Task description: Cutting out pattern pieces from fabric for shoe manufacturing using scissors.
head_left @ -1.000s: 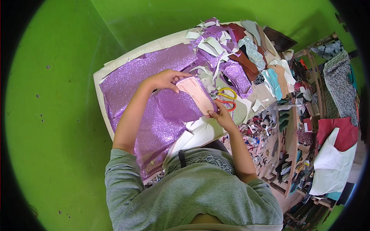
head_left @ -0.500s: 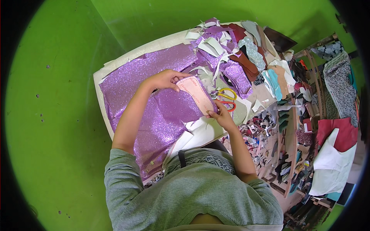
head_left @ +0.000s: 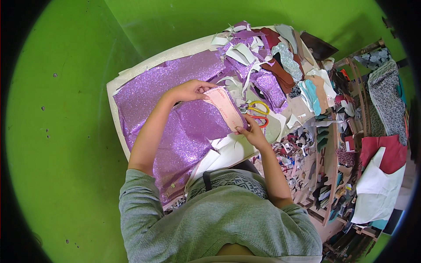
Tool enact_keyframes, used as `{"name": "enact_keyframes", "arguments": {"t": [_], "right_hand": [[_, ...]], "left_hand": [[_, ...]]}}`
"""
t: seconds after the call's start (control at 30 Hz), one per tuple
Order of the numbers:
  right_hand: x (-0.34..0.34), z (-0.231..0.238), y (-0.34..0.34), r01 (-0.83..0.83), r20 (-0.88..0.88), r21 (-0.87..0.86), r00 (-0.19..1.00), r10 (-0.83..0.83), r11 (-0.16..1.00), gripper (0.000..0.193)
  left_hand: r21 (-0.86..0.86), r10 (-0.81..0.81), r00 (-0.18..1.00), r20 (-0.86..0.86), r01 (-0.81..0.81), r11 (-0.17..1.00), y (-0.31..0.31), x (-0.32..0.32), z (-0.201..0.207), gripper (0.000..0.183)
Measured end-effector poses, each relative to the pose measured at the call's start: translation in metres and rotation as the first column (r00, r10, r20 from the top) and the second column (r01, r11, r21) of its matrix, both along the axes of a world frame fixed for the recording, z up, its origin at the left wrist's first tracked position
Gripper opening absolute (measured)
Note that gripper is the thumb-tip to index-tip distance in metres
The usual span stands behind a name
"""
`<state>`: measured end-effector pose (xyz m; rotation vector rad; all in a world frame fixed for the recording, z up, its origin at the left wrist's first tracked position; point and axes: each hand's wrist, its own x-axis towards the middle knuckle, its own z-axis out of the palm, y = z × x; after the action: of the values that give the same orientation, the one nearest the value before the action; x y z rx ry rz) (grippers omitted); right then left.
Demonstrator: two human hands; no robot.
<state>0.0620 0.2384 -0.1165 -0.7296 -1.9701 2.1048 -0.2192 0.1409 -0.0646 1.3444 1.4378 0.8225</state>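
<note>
Between my two hands lies a pale pink, insole-shaped pattern piece (head_left: 224, 108) with red print on it and a rim of purple glitter fabric showing around it. My left hand (head_left: 195, 91) pinches its far end, thumb on top. The near end is gripped by my right hand (head_left: 253, 133), fingers closed at the edge. Beneath them a large purple glitter sheet (head_left: 180, 127) covers much of the table. Scissors (head_left: 258, 108) with one yellow and one red-orange handle rest just right of the piece, touched by neither hand.
Purple and white offcuts (head_left: 245, 48) pile up at the table's far side. Nearby sit cut purple glitter pieces (head_left: 270, 90), brown pieces (head_left: 279, 72) and turquoise pieces (head_left: 311, 96). A wooden rack (head_left: 333, 175) with materials stands at right; a green wall (head_left: 66, 131) rises at left.
The pattern piece has shifted and tilted very slightly, and my left hand has edged a little to the right with it. My right hand keeps its hold; the scissors have not moved.
</note>
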Motion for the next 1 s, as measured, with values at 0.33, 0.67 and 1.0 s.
{"name": "enact_keyframes", "arguments": {"t": [0.33,0.67,1.0], "right_hand": [[-0.002,0.002,-0.001,0.010,-0.024,0.042,1.000,-0.009,0.999,0.037],[0.000,0.004,0.000,0.006,-0.029,0.027,1.000,-0.005,1.000,0.036],[0.000,0.003,0.001,0.003,0.024,0.035,1.000,-0.004,0.999,0.036]], "left_hand": [[-0.016,0.024,0.998,-0.060,-0.025,1.000,0.008,-0.006,-0.009,0.041],[-0.114,0.145,0.984,0.104,-0.133,0.985,0.010,-0.004,-0.003,0.043],[-0.027,0.144,0.983,0.117,-0.142,0.990,0.008,-0.002,-0.017,0.027]]}}
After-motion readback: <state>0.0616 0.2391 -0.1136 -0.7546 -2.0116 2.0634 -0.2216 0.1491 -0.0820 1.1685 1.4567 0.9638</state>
